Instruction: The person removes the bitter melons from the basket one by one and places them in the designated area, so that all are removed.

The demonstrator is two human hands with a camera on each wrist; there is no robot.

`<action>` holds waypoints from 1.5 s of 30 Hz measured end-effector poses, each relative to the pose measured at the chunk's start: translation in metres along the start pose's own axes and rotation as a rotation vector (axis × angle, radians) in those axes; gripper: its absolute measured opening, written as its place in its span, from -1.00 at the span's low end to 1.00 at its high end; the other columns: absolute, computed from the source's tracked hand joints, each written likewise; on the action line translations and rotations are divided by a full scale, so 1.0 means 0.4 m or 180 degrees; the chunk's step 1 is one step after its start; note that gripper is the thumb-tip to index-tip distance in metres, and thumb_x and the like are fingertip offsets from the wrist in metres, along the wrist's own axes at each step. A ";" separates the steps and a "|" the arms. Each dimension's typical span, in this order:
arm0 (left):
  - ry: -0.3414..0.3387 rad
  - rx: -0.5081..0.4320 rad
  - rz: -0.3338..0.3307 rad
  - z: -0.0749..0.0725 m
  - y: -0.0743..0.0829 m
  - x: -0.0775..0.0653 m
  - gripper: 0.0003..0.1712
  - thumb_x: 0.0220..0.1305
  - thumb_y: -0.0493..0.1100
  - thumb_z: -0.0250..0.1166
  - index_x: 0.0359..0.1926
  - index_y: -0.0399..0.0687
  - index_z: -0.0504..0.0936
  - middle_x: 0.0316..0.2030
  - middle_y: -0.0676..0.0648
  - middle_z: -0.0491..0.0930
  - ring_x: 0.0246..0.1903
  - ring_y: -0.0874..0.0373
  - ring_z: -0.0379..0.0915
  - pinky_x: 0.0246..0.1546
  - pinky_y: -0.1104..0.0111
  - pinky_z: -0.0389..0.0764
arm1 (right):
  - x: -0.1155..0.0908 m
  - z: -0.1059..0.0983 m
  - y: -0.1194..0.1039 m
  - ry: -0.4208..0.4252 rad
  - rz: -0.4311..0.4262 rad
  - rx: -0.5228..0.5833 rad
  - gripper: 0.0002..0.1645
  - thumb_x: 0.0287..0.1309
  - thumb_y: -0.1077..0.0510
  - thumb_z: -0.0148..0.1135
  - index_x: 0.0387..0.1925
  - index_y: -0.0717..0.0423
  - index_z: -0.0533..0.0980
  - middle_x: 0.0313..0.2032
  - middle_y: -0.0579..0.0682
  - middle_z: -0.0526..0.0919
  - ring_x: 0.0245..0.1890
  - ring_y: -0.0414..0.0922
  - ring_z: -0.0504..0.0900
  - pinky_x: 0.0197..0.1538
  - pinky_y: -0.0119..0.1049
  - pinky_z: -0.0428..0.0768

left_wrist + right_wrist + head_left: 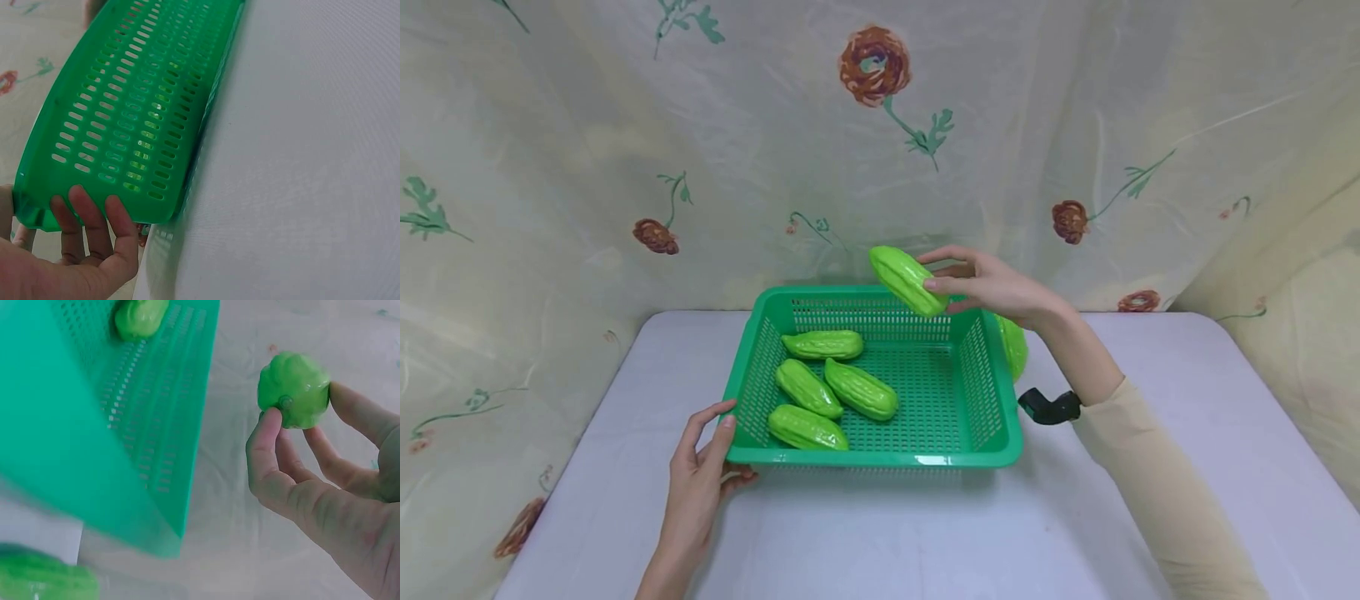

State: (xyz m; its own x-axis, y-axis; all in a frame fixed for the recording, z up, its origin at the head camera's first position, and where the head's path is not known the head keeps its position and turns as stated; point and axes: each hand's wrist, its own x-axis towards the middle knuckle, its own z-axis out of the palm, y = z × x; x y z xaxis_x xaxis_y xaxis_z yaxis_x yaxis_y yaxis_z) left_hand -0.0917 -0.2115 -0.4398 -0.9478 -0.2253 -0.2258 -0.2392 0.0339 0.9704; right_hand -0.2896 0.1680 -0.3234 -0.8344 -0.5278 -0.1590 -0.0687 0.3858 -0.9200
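Observation:
My right hand [992, 287] holds a glossy, ridged green bitter melon [904, 279] by its sides, raised above the back right of the green plastic basket [880, 458]. In the right wrist view, the thumb and fingers pinch the bitter melon [294, 390], whose blunt end faces the camera. My left hand [696, 479] grips the basket's front left corner. The left wrist view has its fingers [94, 225] bent against the perforated wall [125, 125]. Several similar bitter melons [823, 344] lie in the left half of the basket.
One more bitter melon [1013, 346] lies outside the basket, beside its right wall and partly hidden. The basket stands on a table with a pale cloth [865, 533]. A flowered curtain [760, 150] hangs behind and at both sides. A black device [1049, 407] is worn at the right wrist.

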 end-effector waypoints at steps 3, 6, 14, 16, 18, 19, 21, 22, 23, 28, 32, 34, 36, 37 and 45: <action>0.0000 -0.0002 0.0004 0.000 -0.001 0.001 -0.50 0.66 0.27 0.11 0.46 0.34 0.40 -0.37 0.20 0.77 -0.42 0.19 0.64 -0.21 0.30 0.80 | -0.028 -0.026 0.007 0.0139 0.0017 0.0039 -0.35 0.62 0.01 0.19 0.59 -0.01 0.31 0.62 0.12 0.30 0.55 0.16 0.43 0.47 0.22 0.57; 0.0005 0.0000 -0.0007 -0.001 -0.002 0.001 -0.50 0.66 0.27 0.11 0.46 0.33 0.40 -0.38 0.20 0.77 -0.42 0.19 0.64 -0.21 0.30 0.80 | -0.054 -0.050 0.020 0.0248 0.0068 0.0078 -0.34 0.63 0.01 0.18 0.60 0.00 0.27 0.60 0.13 0.34 0.55 0.14 0.44 0.50 0.18 0.55; 0.0009 0.0033 -0.0007 0.000 0.000 0.001 -0.49 0.65 0.28 0.11 0.47 0.35 0.40 -0.38 0.20 0.76 -0.41 0.19 0.63 -0.22 0.30 0.80 | -0.109 -0.099 0.057 0.0503 0.0211 0.0120 -0.29 0.64 -0.08 0.16 0.62 0.00 0.22 0.43 0.08 0.49 0.26 -0.17 0.63 0.39 -0.12 0.68; 0.0004 0.0033 -0.0015 0.001 0.000 0.000 -0.49 0.65 0.28 0.11 0.47 0.35 0.40 -0.39 0.19 0.76 -0.41 0.19 0.63 -0.21 0.31 0.79 | -0.120 -0.110 0.068 0.0536 0.0211 0.0168 -0.29 0.64 -0.07 0.15 0.62 0.02 0.21 0.33 -0.01 0.52 0.16 -0.24 0.66 0.28 -0.27 0.72; 0.0000 0.0040 -0.0021 0.001 0.001 0.000 -0.49 0.66 0.28 0.11 0.48 0.34 0.39 -0.39 0.20 0.76 -0.41 0.20 0.63 -0.21 0.31 0.79 | -0.127 -0.120 0.078 0.0542 0.0190 0.0198 -0.28 0.65 -0.06 0.14 0.63 0.06 0.18 0.24 -0.11 0.54 0.09 -0.29 0.67 0.19 -0.38 0.73; -0.0003 0.0042 -0.0023 0.000 0.001 0.000 -0.48 0.65 0.28 0.11 0.48 0.34 0.39 -0.39 0.20 0.76 -0.41 0.20 0.63 -0.21 0.31 0.79 | -0.130 -0.125 0.083 0.0552 0.0189 0.0231 -0.28 0.65 -0.06 0.14 0.62 0.07 0.18 0.20 -0.15 0.55 0.07 -0.30 0.68 0.16 -0.42 0.73; -0.0001 0.0045 -0.0023 0.000 0.001 -0.001 -0.47 0.65 0.28 0.11 0.48 0.33 0.39 -0.38 0.20 0.76 -0.41 0.20 0.63 -0.21 0.31 0.79 | -0.137 -0.135 0.093 0.0544 0.0181 0.0273 -0.26 0.65 -0.05 0.13 0.63 0.09 0.15 0.14 -0.20 0.57 0.05 -0.32 0.69 0.15 -0.44 0.73; -0.0003 0.0049 -0.0022 0.000 0.001 -0.001 -0.47 0.65 0.28 0.11 0.49 0.33 0.38 -0.37 0.20 0.76 -0.41 0.20 0.63 -0.21 0.31 0.79 | -0.141 -0.139 0.097 0.0544 0.0182 0.0293 -0.26 0.66 -0.05 0.13 0.63 0.10 0.14 0.13 -0.21 0.57 0.06 -0.33 0.69 0.16 -0.44 0.73; -0.0005 0.0050 -0.0021 -0.001 0.001 0.000 -0.46 0.65 0.28 0.12 0.49 0.33 0.38 -0.37 0.20 0.76 -0.41 0.20 0.63 -0.22 0.31 0.79 | -0.145 -0.144 0.101 0.0548 0.0191 0.0318 -0.26 0.66 -0.05 0.13 0.63 0.10 0.14 0.12 -0.22 0.58 0.06 -0.33 0.70 0.16 -0.44 0.73; -0.0005 0.0048 -0.0022 0.000 0.003 -0.001 -0.47 0.65 0.28 0.12 0.48 0.32 0.39 -0.38 0.20 0.76 -0.41 0.20 0.63 -0.21 0.32 0.79 | -0.163 -0.172 0.128 0.0595 0.0262 0.0409 -0.26 0.67 -0.05 0.11 0.63 0.08 0.11 0.13 -0.22 0.57 0.07 -0.35 0.71 0.18 -0.41 0.74; -0.0010 0.0041 -0.0008 0.000 0.002 -0.001 -0.47 0.66 0.27 0.11 0.48 0.31 0.39 -0.38 0.20 0.76 -0.41 0.19 0.63 -0.21 0.31 0.79 | -0.176 -0.194 0.156 0.0645 0.0324 0.0425 -0.29 0.68 -0.05 0.09 0.62 0.04 0.12 0.12 -0.25 0.56 0.07 -0.35 0.70 0.16 -0.43 0.74; -0.0002 0.0038 0.0006 0.002 0.002 -0.001 -0.48 0.66 0.27 0.11 0.48 0.32 0.40 -0.38 0.19 0.76 -0.41 0.18 0.63 -0.21 0.30 0.79 | -0.181 -0.201 0.172 0.0669 0.0356 0.0429 -0.31 0.68 -0.05 0.10 0.61 0.02 0.13 0.11 -0.27 0.56 0.05 -0.35 0.70 0.15 -0.43 0.74; 0.0003 0.0036 0.0020 0.001 0.002 -0.001 -0.49 0.66 0.26 0.11 0.47 0.32 0.40 -0.39 0.18 0.76 -0.42 0.18 0.63 -0.22 0.30 0.79 | -0.184 -0.205 0.187 0.0693 0.0375 0.0447 -0.32 0.67 -0.05 0.10 0.61 0.03 0.15 0.09 -0.27 0.57 0.02 -0.34 0.71 0.14 -0.43 0.75; 0.0010 0.0036 0.0026 0.002 0.002 -0.001 -0.50 0.66 0.26 0.11 0.46 0.32 0.41 -0.39 0.18 0.76 -0.42 0.18 0.63 -0.22 0.30 0.79 | -0.185 -0.207 0.194 0.0698 0.0385 0.0450 -0.32 0.67 -0.05 0.10 0.60 0.04 0.15 0.09 -0.27 0.56 0.02 -0.34 0.71 0.14 -0.43 0.75; 0.0017 0.0057 0.0025 0.002 -0.001 -0.001 -0.50 0.67 0.26 0.11 0.47 0.32 0.40 -0.39 0.19 0.76 -0.42 0.18 0.63 -0.23 0.31 0.79 | -0.182 -0.209 0.240 0.0711 0.0518 0.0513 -0.27 0.67 -0.09 0.09 0.61 0.10 0.12 0.09 -0.25 0.53 0.04 -0.33 0.68 0.16 -0.42 0.75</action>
State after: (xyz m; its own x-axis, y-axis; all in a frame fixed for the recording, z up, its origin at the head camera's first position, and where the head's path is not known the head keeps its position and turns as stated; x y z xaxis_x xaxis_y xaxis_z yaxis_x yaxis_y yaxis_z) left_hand -0.0914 -0.2106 -0.4401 -0.9485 -0.2302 -0.2176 -0.2355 0.0531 0.9704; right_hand -0.2812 0.3066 -0.3703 -0.9280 -0.2829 -0.2425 0.1481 0.3172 -0.9367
